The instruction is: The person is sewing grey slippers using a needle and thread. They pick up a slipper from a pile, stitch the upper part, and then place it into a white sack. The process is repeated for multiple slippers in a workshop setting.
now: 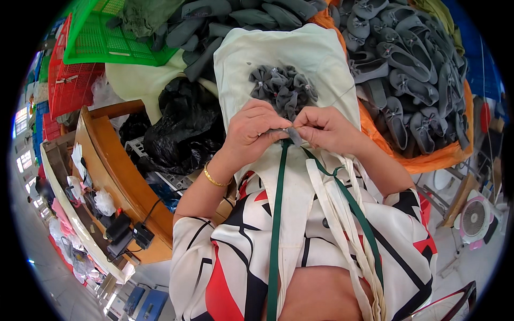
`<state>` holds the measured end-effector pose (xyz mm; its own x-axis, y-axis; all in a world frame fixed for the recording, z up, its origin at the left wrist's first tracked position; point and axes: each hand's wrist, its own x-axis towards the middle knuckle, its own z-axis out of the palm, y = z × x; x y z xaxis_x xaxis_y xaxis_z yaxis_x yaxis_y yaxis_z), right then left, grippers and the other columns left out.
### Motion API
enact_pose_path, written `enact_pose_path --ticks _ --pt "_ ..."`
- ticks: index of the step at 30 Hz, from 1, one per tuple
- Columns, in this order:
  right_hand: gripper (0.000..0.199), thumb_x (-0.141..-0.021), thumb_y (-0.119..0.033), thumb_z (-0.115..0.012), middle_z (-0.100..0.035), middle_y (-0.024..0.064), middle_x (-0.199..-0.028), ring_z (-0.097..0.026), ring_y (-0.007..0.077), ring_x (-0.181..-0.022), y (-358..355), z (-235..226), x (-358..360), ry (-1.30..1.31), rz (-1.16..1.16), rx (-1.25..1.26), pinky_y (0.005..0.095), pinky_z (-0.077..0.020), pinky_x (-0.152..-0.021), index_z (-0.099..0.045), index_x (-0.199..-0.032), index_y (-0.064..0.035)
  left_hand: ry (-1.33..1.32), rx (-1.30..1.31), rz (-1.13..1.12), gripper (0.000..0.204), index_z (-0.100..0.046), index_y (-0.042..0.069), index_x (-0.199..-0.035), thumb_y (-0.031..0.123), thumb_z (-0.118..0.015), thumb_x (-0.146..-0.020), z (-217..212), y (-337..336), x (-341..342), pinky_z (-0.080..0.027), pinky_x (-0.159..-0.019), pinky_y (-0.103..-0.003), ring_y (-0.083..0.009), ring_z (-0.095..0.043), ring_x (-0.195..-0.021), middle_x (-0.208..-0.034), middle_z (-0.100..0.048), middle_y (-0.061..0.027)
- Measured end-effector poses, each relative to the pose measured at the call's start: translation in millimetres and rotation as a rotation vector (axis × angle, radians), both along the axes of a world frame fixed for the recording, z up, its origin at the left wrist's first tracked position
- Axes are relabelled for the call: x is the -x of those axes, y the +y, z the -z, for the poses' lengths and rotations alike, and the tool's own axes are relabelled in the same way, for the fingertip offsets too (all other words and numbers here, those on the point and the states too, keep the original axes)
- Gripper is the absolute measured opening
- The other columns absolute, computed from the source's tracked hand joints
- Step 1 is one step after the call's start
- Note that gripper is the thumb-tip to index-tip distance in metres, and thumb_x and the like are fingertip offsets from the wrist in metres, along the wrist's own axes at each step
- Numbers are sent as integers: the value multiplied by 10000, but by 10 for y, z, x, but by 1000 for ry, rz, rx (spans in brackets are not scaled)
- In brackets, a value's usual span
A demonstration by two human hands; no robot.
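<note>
My left hand pinches a small folded grey fabric piece above my lap. On its other side, my right hand has thumb and forefinger closed at the edge of the same piece. Whether a needle is between the fingertips is too small to tell. A thin thread-like line runs up and right from near the right hand. Just beyond both hands, a cluster of dark grey fabric bows with small shiny centres lies on a white cloth spread before me.
To the right, an orange-lined container is heaped with grey flat shoes. More grey shoes lie at the far side. At left are a green crate, a black plastic bag and a wooden desk. A fan stands at right.
</note>
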<state>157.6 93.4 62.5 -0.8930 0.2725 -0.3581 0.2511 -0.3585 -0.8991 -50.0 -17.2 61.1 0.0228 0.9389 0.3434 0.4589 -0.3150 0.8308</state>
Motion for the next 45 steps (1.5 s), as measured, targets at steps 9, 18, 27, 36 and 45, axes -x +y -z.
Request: enact_pose_path --ticks 9,18,27,36,45 --pt "455 -968 -256 -611 -475 -58 -710 -412 23 -640 32 -1 -17 -41 -64 -225 205 -323 -586 -450 -1319 -16 -70 93 35 216 -730 79 -879 93 -827 -687 33 -39 -102 -480 -698 -357 -256 -601 -759 -760 -639 -51" --pt "323 -953 -206 -604 -561 31 -690 -504 145 -613 38 26 20 -43 -12 -353 302 -420 -603 -542 -1224 -40 -18 251 -53 171 -731 77 -855 113 -813 -709 158 -37 -195 -444 -659 -356 -251 -579 -700 -714 -636 -58" --pt "74 -825 -182 -646 -548 13 -732 -597 217 -705 -16 20 173 267 60 -1512 331 -484 -577 -631 -859 -119 58 197 -166 186 -738 68 -853 80 -813 -682 173 59 -253 -452 -655 -363 -261 -579 -699 -712 -646 -62" --pt "103 -1006 -182 -568 -604 3 -812 -615 106 -635 87 -226 -157 274 274 187 256 -476 -562 -584 -963 -90 403 -180 -271 274 -717 88 -945 78 -803 -685 154 248 49 -462 -709 -370 -247 -593 -748 -804 -654 -35" --pt "334 -1042 -45 -395 -323 5 -616 -300 125 -492 1971 -293 -2995 605 1813 -27 397 -564 -939 -347 -711 -36 520 -272 -296 273 -678 92 -926 86 -788 -676 189 272 337 -457 -699 -369 -242 -592 -755 -776 -608 -31"
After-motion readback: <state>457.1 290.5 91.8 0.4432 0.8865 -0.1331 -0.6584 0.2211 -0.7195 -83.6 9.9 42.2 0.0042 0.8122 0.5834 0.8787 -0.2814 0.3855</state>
